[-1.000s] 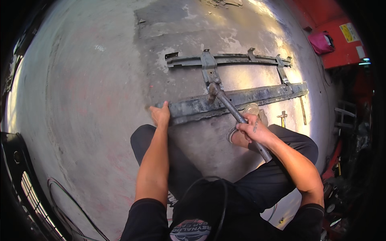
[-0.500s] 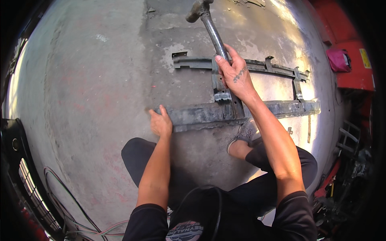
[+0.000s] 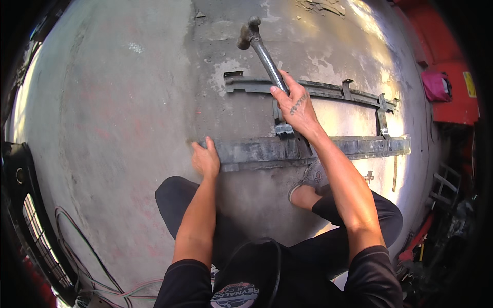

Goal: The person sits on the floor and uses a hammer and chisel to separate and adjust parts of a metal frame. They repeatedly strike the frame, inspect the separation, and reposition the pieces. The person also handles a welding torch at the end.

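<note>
My right hand is closed round the metal handle of a hammer. The hammer's dark, worn head points up and away, above the floor. Beneath that hand lies a grey, scuffed metal frame: a wide near beam and a thinner far rail, joined by upright brackets. My left hand grips the left end of the near beam, thumb and fingers curled over it. Part of the middle bracket is hidden behind my right hand and forearm. My shoe is beside the beam's near edge.
A black car bumper with a grille stands at the left, near tangled hoses. At the right are a red panel, a pink cloth and dark clutter. A small metal tool lies right of my shoe; flaky debris lies far off.
My right hand and the hammer have come lower and a little left, nearer the frame. My left hand keeps its hold on the beam's end. The view has shifted slightly.
</note>
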Demonstrator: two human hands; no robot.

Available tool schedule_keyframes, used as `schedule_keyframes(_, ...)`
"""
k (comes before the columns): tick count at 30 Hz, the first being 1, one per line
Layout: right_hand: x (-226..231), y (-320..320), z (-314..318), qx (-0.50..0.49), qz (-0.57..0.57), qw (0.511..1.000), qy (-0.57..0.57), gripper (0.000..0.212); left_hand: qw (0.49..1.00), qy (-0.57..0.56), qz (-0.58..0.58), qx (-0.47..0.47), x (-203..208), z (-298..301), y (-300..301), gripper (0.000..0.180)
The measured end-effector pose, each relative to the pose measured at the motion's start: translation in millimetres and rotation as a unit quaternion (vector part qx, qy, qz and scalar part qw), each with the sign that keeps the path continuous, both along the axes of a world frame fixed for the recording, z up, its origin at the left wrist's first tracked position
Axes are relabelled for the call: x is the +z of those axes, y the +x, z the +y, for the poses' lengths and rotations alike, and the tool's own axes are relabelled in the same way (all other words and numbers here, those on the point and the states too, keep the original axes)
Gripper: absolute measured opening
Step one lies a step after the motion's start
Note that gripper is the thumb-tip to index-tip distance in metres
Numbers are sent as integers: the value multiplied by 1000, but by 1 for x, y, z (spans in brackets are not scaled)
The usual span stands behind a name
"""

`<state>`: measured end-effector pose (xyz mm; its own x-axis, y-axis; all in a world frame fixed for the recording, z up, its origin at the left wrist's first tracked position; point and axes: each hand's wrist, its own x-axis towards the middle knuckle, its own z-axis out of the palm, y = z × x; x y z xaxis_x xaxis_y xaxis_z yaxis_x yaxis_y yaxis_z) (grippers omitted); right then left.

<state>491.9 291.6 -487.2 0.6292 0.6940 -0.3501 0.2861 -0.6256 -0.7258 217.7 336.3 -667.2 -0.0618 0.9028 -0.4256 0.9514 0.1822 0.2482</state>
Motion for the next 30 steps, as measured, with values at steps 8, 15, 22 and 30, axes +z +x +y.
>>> schedule_keyframes(8,5,-10,25,-78,-130,970,192,55,1000,-14,5,15,5,0,1,57)
schedule_keyframes(15,-109,-28,-36,11,-75,995,-58,59,999,46,-17,12,-16,-5,-7,57)
schedule_keyframes(22,2,-21,2,-68,-39,989,121,53,1000,-6,-2,9,2,0,-3,59)
schedule_keyframes(30,-86,-57,-26,-5,-69,994,-85,59,1000,-13,-1,10,16,2,5,59)
